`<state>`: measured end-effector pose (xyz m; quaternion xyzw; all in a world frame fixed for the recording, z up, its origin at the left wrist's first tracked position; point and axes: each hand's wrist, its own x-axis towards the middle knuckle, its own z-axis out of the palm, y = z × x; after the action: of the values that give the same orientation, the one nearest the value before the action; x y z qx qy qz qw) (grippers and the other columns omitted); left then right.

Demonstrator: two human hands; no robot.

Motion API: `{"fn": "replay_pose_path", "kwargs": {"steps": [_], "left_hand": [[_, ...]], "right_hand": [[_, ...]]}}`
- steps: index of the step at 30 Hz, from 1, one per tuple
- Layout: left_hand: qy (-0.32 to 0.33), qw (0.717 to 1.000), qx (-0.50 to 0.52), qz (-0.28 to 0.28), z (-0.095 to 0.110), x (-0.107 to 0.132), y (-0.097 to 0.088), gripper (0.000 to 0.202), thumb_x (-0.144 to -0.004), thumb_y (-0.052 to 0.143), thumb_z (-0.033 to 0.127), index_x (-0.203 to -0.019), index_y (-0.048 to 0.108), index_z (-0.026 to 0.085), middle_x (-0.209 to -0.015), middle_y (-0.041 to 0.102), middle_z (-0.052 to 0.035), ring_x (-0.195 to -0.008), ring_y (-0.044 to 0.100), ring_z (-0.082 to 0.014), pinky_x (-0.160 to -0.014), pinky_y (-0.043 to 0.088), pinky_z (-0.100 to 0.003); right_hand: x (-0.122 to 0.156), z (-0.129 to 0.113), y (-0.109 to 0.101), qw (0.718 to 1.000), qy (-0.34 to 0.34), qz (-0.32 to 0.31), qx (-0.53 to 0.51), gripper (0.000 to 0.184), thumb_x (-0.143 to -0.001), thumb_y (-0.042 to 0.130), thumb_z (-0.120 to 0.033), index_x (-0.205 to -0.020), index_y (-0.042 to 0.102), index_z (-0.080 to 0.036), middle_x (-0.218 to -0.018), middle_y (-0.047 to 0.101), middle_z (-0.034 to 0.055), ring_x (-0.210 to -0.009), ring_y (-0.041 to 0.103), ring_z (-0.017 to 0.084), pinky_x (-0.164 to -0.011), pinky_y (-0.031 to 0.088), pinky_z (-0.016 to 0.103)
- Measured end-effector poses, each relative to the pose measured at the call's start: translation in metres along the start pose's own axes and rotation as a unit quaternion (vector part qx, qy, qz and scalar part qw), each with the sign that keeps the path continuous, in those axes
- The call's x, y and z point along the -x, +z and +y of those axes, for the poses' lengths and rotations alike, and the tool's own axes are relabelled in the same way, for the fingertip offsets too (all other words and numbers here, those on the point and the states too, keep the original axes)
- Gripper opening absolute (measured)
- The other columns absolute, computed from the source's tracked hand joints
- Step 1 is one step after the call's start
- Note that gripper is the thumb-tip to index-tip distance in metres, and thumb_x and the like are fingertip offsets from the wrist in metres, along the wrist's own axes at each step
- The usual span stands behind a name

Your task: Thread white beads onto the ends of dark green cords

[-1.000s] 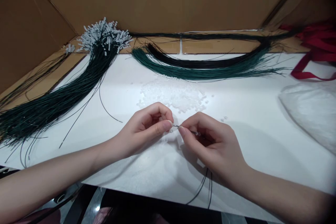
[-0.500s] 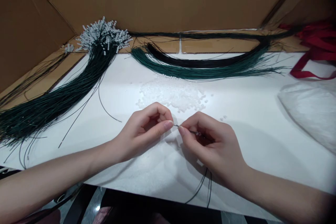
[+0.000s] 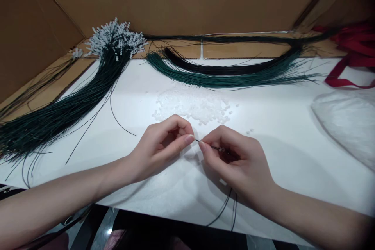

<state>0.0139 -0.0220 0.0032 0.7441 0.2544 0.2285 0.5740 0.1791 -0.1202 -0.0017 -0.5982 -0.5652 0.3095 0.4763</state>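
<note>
Over the white board, my left hand (image 3: 164,148) is closed in a pinch of thumb and forefinger. A thin dark cord (image 3: 215,148) runs from its fingertips into my right hand (image 3: 237,160), which also pinches it just to the right. Small clear beads show on the cord beside the right palm, partly hidden by the fingers. Whether a bead sits between the left fingertips is hidden. Loose cord tails (image 3: 225,208) hang below the right hand towards the near edge. Just beyond both hands lies a heap of small translucent white beads (image 3: 190,103).
A thick bundle of dark green cords (image 3: 84,97) with white beaded ends (image 3: 115,41) lies at left. Behind the heap curve loose green cords (image 3: 222,81) and black cords (image 3: 216,70). Red ribbon (image 3: 357,52) and a clear plastic bag (image 3: 348,125) are at right. Cardboard walls (image 3: 187,0) enclose the back.
Both hands keep their pinch and have barely moved. My left fingertips have shifted very slightly to the right along the cord line.
</note>
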Motion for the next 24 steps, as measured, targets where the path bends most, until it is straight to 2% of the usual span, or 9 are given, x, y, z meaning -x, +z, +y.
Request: {"fn": "replay_pose_path", "kwargs": {"steps": [24], "left_hand": [[-0.008, 0.997, 0.074, -0.022, -0.0004, -0.0008, -0.0032, 0.009, -0.095, 0.057, 0.024, -0.092, 0.056, 0.015, -0.073, 0.048, 0.0022, -0.061, 0.043, -0.0057, -0.052, 0.034, -0.017]], "right_hand": [[-0.0004, 0.0016, -0.0001, 1.000, -0.014, 0.003, -0.001, 0.014, -0.085, 0.059, -0.016, -0.072, 0.057, -0.019, -0.056, 0.043, -0.0056, -0.050, 0.037, 0.007, -0.045, 0.030, 0.021]]}}
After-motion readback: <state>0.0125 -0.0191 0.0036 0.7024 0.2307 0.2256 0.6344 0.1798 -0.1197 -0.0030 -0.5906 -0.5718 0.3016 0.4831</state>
